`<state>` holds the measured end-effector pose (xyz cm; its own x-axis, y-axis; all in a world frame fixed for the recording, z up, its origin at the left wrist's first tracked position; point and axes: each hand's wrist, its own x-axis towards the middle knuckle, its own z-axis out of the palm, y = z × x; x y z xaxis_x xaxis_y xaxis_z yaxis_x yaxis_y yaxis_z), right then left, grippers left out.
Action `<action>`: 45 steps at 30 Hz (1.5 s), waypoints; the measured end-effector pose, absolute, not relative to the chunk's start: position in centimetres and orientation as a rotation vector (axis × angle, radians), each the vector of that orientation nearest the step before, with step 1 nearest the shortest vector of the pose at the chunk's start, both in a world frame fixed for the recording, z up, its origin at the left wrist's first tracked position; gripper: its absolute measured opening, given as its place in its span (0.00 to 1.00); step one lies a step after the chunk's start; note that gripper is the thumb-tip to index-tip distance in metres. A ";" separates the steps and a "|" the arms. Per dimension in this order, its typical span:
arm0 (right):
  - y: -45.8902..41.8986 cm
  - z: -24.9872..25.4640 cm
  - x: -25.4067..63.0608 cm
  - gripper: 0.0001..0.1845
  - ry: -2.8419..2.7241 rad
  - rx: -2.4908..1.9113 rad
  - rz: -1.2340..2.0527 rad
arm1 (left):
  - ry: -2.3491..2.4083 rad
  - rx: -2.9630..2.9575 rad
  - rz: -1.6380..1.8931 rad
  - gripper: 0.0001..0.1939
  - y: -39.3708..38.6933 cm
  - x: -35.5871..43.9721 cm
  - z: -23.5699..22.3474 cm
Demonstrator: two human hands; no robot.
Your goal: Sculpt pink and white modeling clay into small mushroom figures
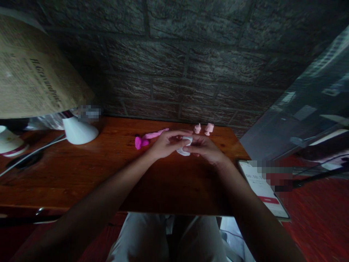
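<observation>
Both hands meet over the middle of the wooden table [174,178], closed on one soft white piece [184,150] that looks like modelling clay. My left hand [169,142] pinches its left side, thumb in front. From the right, my right hand [205,147] grips it between thumb and fingers. Left of my left hand lies a bright magenta clay lump [140,142], with a paler pink twisted strip [157,134] running from it toward the back. Behind my right hand stand two small pale pink shaped pieces, one on the left [197,128] and one on the right [209,128].
A lamp with a white base [79,131] and a printed paper shade [40,72] stands at the left. Beside it are a paper cup [9,142] and a white cable [32,154]. A phone or tablet [261,189] lies at the right edge. A brick wall [163,65] rises behind.
</observation>
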<state>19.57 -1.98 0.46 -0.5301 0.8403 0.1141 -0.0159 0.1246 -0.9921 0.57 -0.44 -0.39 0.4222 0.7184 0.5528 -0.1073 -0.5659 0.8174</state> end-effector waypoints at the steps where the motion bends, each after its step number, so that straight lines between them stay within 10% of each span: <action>1: -2.0 0.5 19.5 0.16 -1.683 -0.810 1.501 | 0.512 1.840 1.240 0.12 -0.4 0.6 -0.4; 45: -1.7 0.2 19.1 0.19 -1.703 -0.912 1.256 | 0.654 1.778 1.207 0.18 -0.1 0.5 -0.3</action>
